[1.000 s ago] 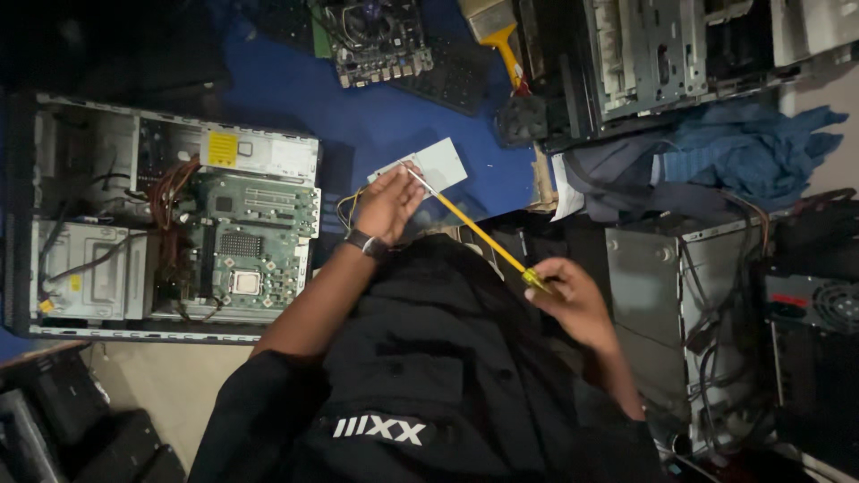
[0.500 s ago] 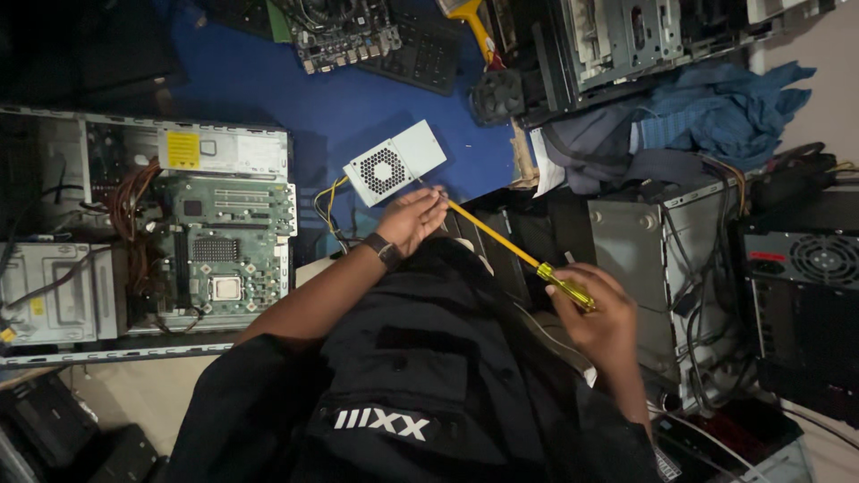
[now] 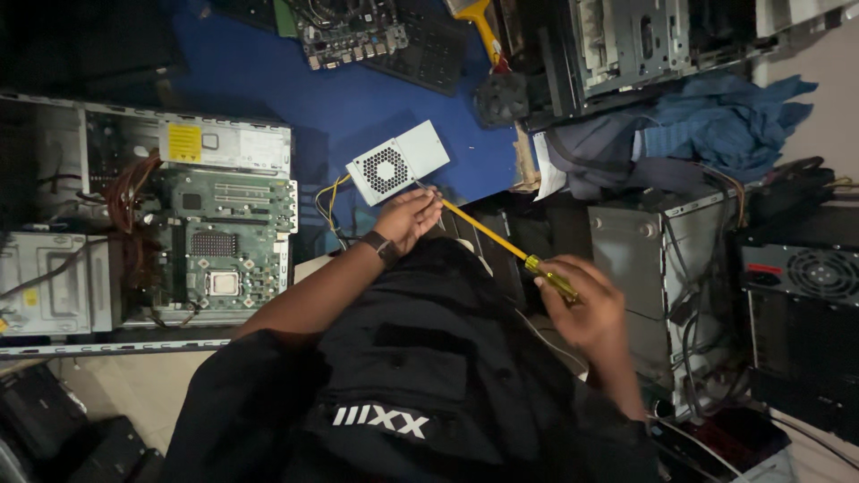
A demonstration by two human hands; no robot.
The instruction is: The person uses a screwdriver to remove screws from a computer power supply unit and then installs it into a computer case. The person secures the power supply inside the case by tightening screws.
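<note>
A small silver power supply box point(image 3: 398, 162) with a round fan grille lies on the blue mat point(image 3: 304, 98), yellow wires trailing from its left side. My left hand point(image 3: 410, 219), with a dark watch on the wrist, rests at the box's near edge and pinches the shaft of a long yellow screwdriver point(image 3: 501, 243). My right hand point(image 3: 583, 304) is closed around the screwdriver's yellow handle. The tip points at the box's lower right edge. My black-clothed lap fills the lower middle.
An opened computer case with a green motherboard point(image 3: 224, 241) lies at left. Another circuit board point(image 3: 353, 31) and a dark keyboard point(image 3: 429, 54) sit at the top. Metal cases point(image 3: 662, 241), a blue cloth point(image 3: 725, 125) and a black power supply point(image 3: 810, 277) crowd the right.
The view has shifted, so the power supply box shows more fully. My right hand with the screwdriver handle has moved lower and to the right; my left hand stays at the box.
</note>
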